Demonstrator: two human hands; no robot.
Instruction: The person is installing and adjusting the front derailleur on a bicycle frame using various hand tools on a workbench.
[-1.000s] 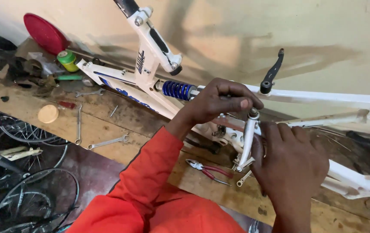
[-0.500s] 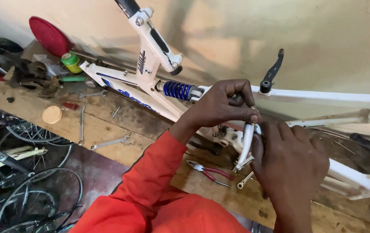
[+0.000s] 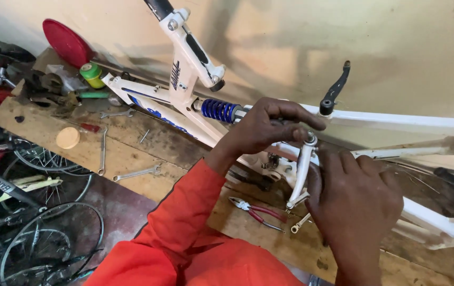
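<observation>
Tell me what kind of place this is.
Likely a bicycle repair workshop: a white bike frame lies on a worn wooden workbench, wrenches and pliers are scattered across it, and spoked wheels are piled on the floor.

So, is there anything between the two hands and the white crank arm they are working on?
Nothing visible is in the way. The left hand is on the top end of the white crank arm, and the right hand touches its side. The pliers lie below, apart.

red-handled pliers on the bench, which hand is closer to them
Right. The right hand grips the white brake arm just right of the pliers, apart from them. The left hand is higher up, at the brake arm's top.
</observation>
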